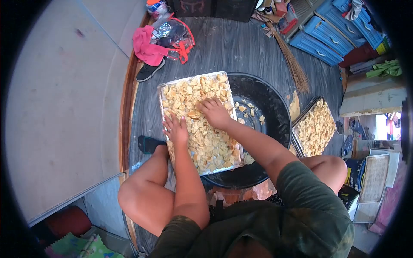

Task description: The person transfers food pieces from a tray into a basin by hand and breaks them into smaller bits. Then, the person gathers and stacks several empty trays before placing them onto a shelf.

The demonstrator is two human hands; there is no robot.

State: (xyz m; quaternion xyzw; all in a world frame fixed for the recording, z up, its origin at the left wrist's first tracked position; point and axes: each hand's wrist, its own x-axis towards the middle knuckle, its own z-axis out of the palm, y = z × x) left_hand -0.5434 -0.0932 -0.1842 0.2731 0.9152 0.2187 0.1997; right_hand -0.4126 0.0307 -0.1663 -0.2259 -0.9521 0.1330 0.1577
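Note:
A metal tray heaped with pale yellow chips rests partly over a big black basin in front of me. My left hand lies flat on the chips near the tray's left edge, fingers spread. Further in, my right hand presses palm down on the chips at the tray's middle right, fingers curled into the pile. A few loose chips lie inside the basin.
A second tray of chips sits to the right of the basin. A broom lies behind it, blue drawers at the far right. Pink cloth, a bag and a black shoe lie far left. My bare knees flank the tray.

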